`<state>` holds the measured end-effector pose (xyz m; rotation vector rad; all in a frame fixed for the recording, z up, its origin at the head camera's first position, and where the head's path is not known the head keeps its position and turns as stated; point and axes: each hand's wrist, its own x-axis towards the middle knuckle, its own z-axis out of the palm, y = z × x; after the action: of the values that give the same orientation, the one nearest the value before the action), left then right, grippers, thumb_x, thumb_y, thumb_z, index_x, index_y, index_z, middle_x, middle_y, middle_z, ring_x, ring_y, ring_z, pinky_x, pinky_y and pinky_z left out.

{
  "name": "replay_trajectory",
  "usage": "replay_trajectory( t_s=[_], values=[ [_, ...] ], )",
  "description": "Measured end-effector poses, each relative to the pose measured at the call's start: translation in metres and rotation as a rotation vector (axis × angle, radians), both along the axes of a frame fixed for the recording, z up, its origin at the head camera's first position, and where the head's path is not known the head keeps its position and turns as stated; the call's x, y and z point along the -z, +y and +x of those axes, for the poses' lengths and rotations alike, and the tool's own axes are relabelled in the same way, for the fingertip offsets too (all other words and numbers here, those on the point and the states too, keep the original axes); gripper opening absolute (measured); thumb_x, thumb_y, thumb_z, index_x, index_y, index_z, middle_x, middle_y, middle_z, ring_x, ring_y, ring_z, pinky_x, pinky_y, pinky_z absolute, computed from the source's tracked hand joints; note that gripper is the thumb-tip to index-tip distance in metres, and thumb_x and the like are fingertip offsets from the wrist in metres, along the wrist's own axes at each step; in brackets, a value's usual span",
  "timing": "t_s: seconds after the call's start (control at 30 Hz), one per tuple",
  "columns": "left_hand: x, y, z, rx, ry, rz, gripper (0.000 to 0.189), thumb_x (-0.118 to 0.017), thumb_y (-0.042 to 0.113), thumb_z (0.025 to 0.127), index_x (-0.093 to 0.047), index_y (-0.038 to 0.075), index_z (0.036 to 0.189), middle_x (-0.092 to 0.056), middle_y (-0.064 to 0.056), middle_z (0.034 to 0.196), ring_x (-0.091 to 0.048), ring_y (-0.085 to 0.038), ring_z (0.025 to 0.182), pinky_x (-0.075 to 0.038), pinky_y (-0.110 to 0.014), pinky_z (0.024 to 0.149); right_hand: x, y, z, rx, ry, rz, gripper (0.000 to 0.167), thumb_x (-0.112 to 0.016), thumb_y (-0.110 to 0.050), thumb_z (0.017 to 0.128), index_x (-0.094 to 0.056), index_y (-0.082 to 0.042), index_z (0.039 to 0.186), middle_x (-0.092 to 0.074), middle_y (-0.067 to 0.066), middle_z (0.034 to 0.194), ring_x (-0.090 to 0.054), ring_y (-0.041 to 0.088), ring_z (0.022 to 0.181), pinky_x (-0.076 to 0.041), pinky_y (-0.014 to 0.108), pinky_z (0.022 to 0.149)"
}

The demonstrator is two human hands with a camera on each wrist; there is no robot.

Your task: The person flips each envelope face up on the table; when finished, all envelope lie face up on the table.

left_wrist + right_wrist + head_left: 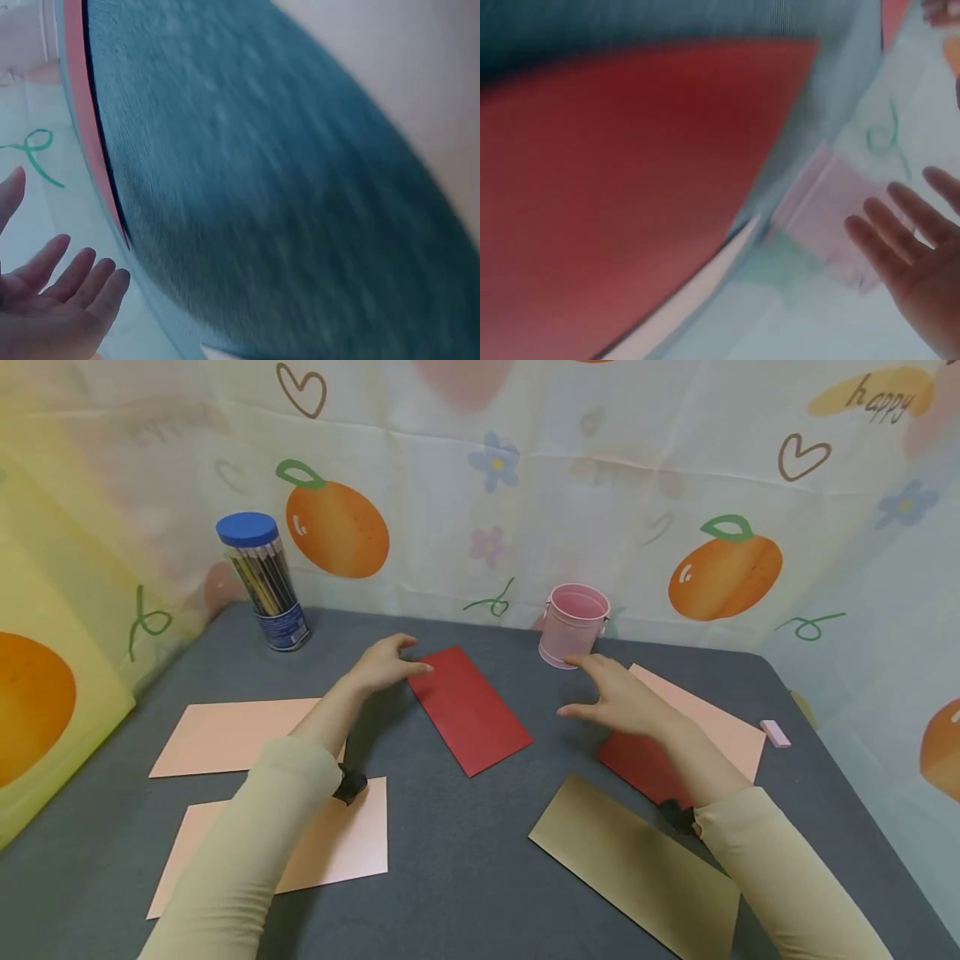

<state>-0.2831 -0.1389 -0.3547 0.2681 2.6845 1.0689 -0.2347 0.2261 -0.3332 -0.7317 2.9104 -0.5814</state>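
My left hand [382,665] hovers by the upper left corner of a red paper rectangle [472,710], thumb spread from the fingers and nothing held. In the left wrist view its fingers [97,289] are loosely extended. My right hand [621,697] is in front of a pink bucket [573,627], over a second red rectangle [645,768] that partly covers a pink sheet [705,714]. Its fingers are spread and hold nothing; in the right wrist view the red rectangle [637,180] lies beside the hand. My right forearm hides part of both sheets.
Two pink sheets, an upper one [225,735] and a lower one [345,843], lie under my left forearm. A gold rectangle [630,868] sits at front right. A blue-lidded jar of pencils [266,581] stands back left. A small pink block [776,733] lies near the right edge.
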Motion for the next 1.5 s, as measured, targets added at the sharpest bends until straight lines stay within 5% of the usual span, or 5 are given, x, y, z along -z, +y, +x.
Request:
replay_trajectory(
  t_s=[0.57, 1.0, 1.5],
  values=[
    [0.016, -0.001, -0.002, -0.036, -0.054, -0.068, 0.077, -0.068, 0.03, 0.09, -0.034, -0.002, 0.151, -0.034, -0.023, 0.156, -0.021, -0.047, 0.147, -0.028, -0.06, 0.117, 0.029, -0.059, 0.015, -0.241, -0.054, 0.073, 0.083, -0.082, -0.043, 0.078, -0.048, -0.006, 0.144, -0.055, 0.011, 0.141, -0.051, 0.028, 0.13, -0.044, 0.046, 0.109],
    [0.021, -0.003, -0.003, -0.043, -0.051, -0.087, 0.068, -0.065, 0.031, 0.091, -0.042, -0.002, 0.147, -0.04, -0.026, 0.151, -0.023, -0.047, 0.144, -0.032, -0.058, 0.115, 0.039, -0.064, 0.02, -0.222, -0.011, 0.161, 0.075, -0.077, -0.044, 0.083, -0.05, -0.007, 0.143, -0.055, 0.009, 0.142, -0.049, 0.026, 0.129, -0.051, 0.044, 0.101],
    [0.016, -0.005, -0.002, -0.045, -0.108, 0.022, 0.053, -0.054, 0.023, 0.099, -0.046, -0.005, 0.143, -0.045, -0.025, 0.148, -0.041, -0.041, 0.136, -0.04, -0.052, 0.111, 0.041, -0.066, 0.02, -0.235, 0.015, 0.165, 0.069, -0.074, -0.043, 0.086, -0.054, -0.006, 0.141, -0.054, 0.01, 0.144, -0.048, 0.026, 0.129, -0.053, 0.042, 0.1]
  ],
)
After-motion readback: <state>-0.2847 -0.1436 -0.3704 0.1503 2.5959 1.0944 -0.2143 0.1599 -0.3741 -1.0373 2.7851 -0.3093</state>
